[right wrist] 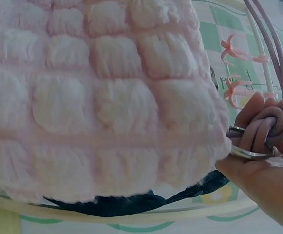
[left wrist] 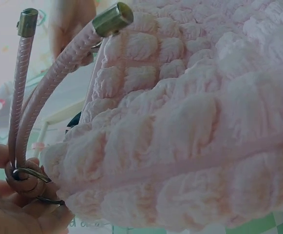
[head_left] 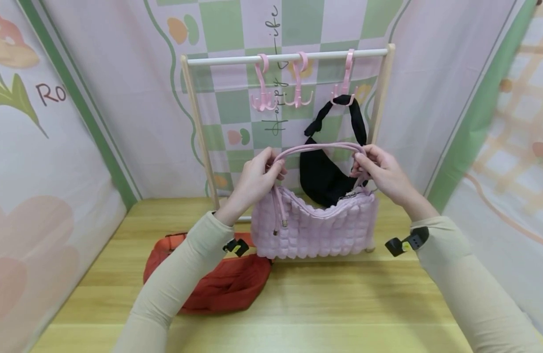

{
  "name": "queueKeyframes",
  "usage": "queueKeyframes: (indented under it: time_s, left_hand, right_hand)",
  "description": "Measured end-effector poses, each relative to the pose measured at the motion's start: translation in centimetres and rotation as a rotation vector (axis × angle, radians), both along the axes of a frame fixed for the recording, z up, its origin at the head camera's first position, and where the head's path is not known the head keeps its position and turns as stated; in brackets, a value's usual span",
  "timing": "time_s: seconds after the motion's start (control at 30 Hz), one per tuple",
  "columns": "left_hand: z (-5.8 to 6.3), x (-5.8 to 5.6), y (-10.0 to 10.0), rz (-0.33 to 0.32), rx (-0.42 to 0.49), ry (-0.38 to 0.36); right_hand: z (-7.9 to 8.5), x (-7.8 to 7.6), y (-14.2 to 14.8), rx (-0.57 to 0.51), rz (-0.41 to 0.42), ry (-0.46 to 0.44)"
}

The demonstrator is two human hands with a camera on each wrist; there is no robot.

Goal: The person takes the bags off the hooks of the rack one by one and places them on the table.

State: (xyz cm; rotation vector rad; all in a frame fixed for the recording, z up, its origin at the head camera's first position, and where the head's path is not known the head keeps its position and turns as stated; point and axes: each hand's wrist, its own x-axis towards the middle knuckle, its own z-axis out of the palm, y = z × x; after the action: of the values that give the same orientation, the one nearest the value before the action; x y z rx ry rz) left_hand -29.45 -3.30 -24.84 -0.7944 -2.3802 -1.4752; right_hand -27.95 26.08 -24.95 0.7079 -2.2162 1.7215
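Observation:
A puffy, quilted pale pink handbag [head_left: 315, 230] is held up in front of the rack, its thin double handle [head_left: 320, 145] arched above its opening. At the handle's left end, my left hand [head_left: 259, 177] pinches the strap; the left wrist view has its fingers [left wrist: 9, 214] by a knot and metal ring. My right hand [head_left: 383, 171] grips the other end of the handle, where the right wrist view has a strap knot [right wrist: 265, 129] and ring between finger and thumb. Two metal-tipped strap ends [head_left: 280, 220] dangle on the left of the bag.
Behind stands a small rack [head_left: 297, 57] with a white rail and wooden posts, carrying pink hooks [head_left: 263, 100]. A black bag [head_left: 322, 176] hangs from the rightmost hook [head_left: 344, 90]. On the wooden table [head_left: 333, 304] a red-orange bag [head_left: 231, 287] lies partly behind my left forearm.

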Motion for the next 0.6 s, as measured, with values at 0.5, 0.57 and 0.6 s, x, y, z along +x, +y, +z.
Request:
queueKeyframes:
  time_s: [0.5,0.57,0.6]
  left_hand:
    - [-0.22,0.27,-0.14,0.01,-0.013,0.024]
    - [-0.25,0.3,-0.13,0.013,-0.015,0.027]
    - [-0.26,0.33,-0.14,0.013,-0.015,0.025]
  right_hand:
    - [-0.29,0.56,0.61,0.151,-0.017,-0.042]
    - [-0.35,0.58,0.75,0.166,-0.025,-0.046]
    - [-0.37,0.59,0.83,0.173,-0.028,-0.049]
